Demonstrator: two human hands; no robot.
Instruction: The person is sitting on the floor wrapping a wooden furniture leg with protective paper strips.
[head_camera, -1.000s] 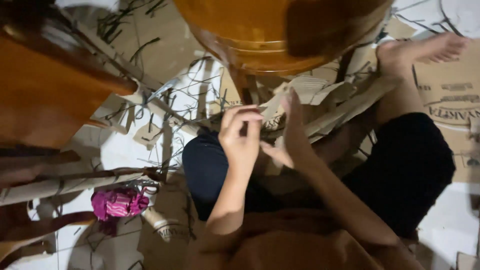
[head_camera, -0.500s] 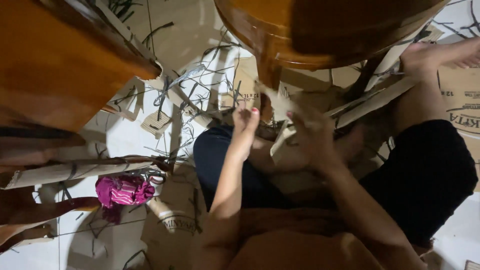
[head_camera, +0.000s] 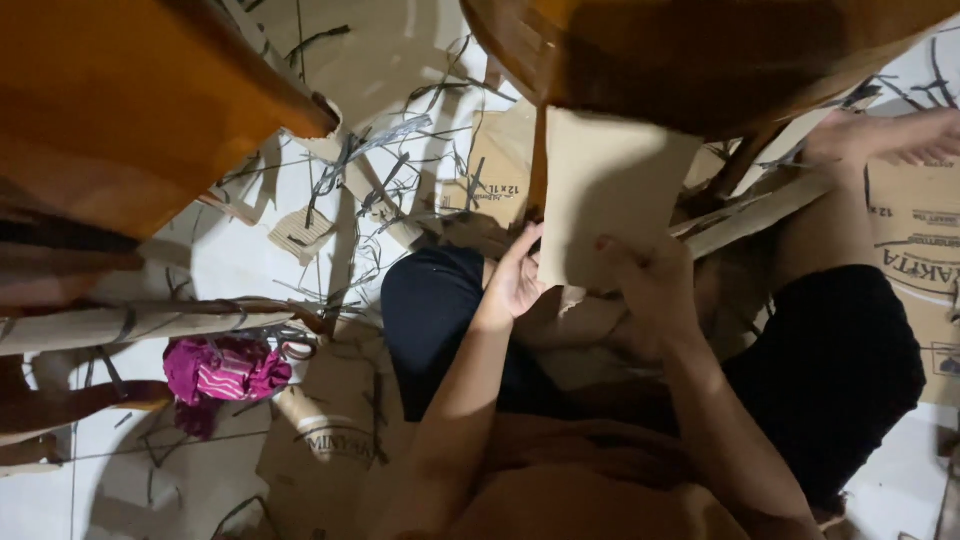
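I see both hands clamped on a cardboard sheet: left hand at its left edge, right hand below. Above my lap; cardboard scraps and a pink cloth lie left.

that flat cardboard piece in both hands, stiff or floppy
The cardboard piece probably handles fairly stiff: it stands flat and upright, held only at its lower edge by the left hand and right hand. Likely light, being a thin sheet.

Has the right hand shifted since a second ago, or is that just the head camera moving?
Yes. The right hand now grips a flat cardboard sheet raised in front of the round wooden tabletop; earlier it sat lower, beside the left hand.
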